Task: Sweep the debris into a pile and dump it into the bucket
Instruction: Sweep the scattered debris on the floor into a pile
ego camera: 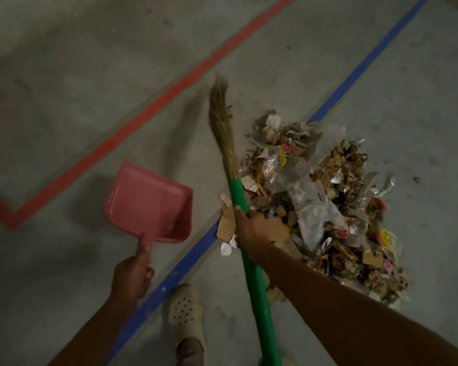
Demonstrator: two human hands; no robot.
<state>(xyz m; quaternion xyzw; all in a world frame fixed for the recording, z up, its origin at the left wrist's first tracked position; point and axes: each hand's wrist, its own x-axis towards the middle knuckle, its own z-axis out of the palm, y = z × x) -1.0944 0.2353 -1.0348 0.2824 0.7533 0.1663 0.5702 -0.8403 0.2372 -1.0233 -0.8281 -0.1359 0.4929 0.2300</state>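
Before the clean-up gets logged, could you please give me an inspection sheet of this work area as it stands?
Surface: bare concrete floor, marked with a red line and a blue line.
Job's things: debris pile of paper, cardboard and plastic lies across the blue line; broom runs along its left edge; pink dustpan looks empty; bucket not in view.
Clutter: white paper scraps at the pile's near edge.
Grippers: left hand grips the dustpan's handle; right hand grips the broom's green handle.
Cables: nothing seen.
Surroundings: one pale shoe beside the blue line.
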